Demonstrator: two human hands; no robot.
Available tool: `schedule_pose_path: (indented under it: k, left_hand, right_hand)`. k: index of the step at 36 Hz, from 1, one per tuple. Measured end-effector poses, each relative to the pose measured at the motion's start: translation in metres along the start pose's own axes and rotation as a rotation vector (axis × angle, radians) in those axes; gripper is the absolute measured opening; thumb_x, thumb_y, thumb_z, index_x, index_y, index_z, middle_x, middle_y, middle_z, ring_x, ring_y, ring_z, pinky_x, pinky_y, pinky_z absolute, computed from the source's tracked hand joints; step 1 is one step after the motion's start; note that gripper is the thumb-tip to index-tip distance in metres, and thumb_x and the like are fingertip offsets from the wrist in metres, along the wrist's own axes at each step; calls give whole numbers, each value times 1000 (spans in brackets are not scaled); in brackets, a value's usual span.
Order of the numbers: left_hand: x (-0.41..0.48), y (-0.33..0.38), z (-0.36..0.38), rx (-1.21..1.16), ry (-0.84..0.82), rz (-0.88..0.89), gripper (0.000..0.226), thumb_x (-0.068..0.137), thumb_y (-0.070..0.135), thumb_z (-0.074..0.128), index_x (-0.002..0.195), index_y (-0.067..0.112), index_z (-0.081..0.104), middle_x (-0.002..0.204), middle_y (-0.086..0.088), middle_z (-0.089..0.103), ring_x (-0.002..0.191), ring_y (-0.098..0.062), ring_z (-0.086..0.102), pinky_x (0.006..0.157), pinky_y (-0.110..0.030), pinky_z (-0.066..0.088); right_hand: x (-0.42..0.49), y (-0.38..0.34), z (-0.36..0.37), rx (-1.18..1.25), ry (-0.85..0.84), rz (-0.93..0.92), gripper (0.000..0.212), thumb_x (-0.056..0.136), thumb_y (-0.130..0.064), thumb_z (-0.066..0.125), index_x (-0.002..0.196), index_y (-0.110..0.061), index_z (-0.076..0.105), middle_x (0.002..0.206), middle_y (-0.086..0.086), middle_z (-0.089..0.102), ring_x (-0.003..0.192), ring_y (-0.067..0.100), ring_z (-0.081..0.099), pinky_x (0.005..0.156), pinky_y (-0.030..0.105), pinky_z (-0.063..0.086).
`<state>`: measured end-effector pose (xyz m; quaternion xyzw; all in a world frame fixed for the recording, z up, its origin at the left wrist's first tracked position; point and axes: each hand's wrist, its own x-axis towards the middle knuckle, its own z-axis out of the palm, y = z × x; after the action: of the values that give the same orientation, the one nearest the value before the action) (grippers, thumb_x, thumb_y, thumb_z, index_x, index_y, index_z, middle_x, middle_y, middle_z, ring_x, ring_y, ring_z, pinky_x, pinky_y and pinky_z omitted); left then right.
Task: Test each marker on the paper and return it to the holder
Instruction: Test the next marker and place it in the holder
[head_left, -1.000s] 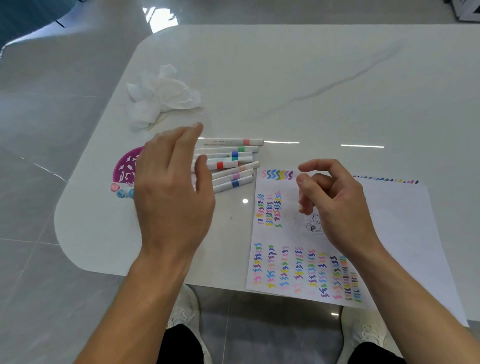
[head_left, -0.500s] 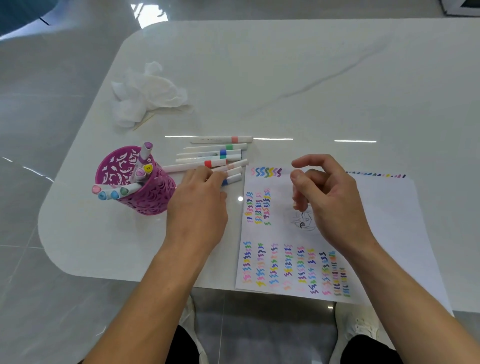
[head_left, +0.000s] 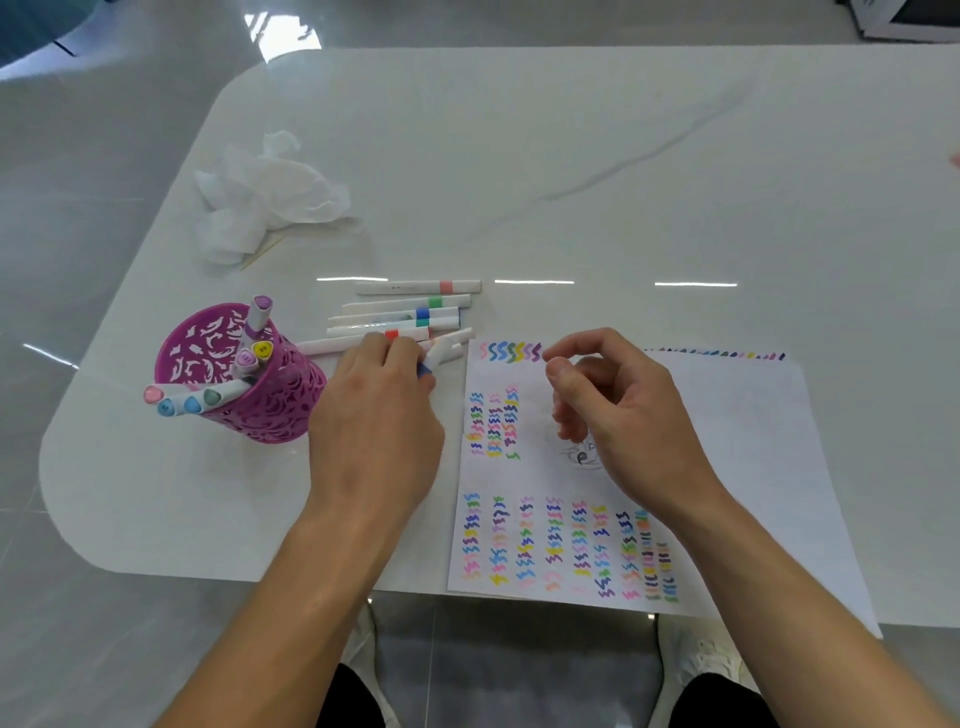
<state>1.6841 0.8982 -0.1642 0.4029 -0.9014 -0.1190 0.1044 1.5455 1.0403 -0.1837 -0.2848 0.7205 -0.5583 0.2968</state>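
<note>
A purple lattice holder (head_left: 270, 410) stands at the table's left with several capped markers in it. To its right lie several white markers (head_left: 410, 315) in a loose row. My left hand (head_left: 382, 415) is on the nearest ones and pinches a white marker with a blue band (head_left: 439, 356), lifting its end. A white paper (head_left: 737, 467) covered with rows of coloured squiggles lies to the right. My right hand (head_left: 618, 410) hovers over the paper with loosely curled fingers and holds nothing.
A crumpled white tissue (head_left: 260, 202) and a thin stick (head_left: 262, 253) lie behind the holder. More sheets lie under the top paper. The table's rounded front-left corner (head_left: 72, 519) is close to the holder. My shoes show below the table edge.
My left hand dropped from above the holder onto the markers and took hold of the blue-banded one. The holder came into full view. My right hand barely moved.
</note>
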Motion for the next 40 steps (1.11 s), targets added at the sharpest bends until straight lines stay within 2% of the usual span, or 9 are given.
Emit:
schedule_pose_path:
  k: [5,9,14,18,20,25,31,36,40]
  left_hand:
    - [2,17,-4,-425,-10,-20,21,99,20,57,120,21,61,99,11,61,84,-5,57,69,-16,44]
    - [1,23,-4,-704,-110,-41,49,100,18,55,143,39,46,92,12,62,84,-4,63,75,-23,53]
    - [2,27,-2,-853,-165,-61,45,98,15,59,132,44,54,99,11,66,86,-10,71,79,-35,60]
    - [3,26,-1,-835,-153,-82,29,93,20,68,118,32,61,98,13,68,89,-3,70,78,-28,60]
    - [1,25,-1,-763,-171,-61,23,91,26,71,112,31,63,95,15,69,87,0,68,76,-24,59]
    - [2,23,3,-520,-137,53,13,91,33,69,104,30,66,87,15,69,81,-2,66,74,-34,57]
    - [1,28,7,-329,-202,174,19,100,29,55,116,29,66,109,10,68,92,-10,67,82,-31,56]
    - [-1,33,8,-226,-265,229,29,103,32,47,128,29,61,123,8,65,108,-12,62,87,-25,48]
    - [-1,30,12,-211,-270,274,23,102,34,47,117,28,63,109,8,64,97,-15,61,79,-31,50]
  right_hand:
    - [1,-3,0,-36,-53,-22,9,101,-27,64,105,-22,70,76,-1,72,69,13,69,66,23,55]
    - [3,-7,6,5,-98,-10,16,100,-31,65,112,-22,72,90,-3,77,84,13,75,78,23,58]
    - [2,-8,5,-28,-137,25,28,95,-45,64,118,-30,72,98,-11,79,97,4,74,84,22,56]
    - [3,-8,0,-2,-138,13,18,98,-32,68,115,-28,73,89,-6,79,82,12,76,76,21,55]
    - [2,-6,-1,-49,-92,-36,15,97,-33,71,111,-30,74,82,-2,75,76,14,73,76,30,57]
    - [2,-1,0,-386,-21,-175,16,98,-39,67,108,-30,75,86,-11,69,80,11,64,74,33,54]
    - [-2,5,-2,-706,-15,-253,31,101,-47,43,104,-28,66,95,-15,59,87,6,57,69,26,46]
    - [-5,1,-2,-841,-58,-250,19,104,-36,44,101,-23,58,94,-8,62,82,14,59,67,29,45]
    - [-7,-1,-3,-822,-125,-195,15,107,-38,44,105,-26,53,88,-11,62,75,15,59,67,38,50]
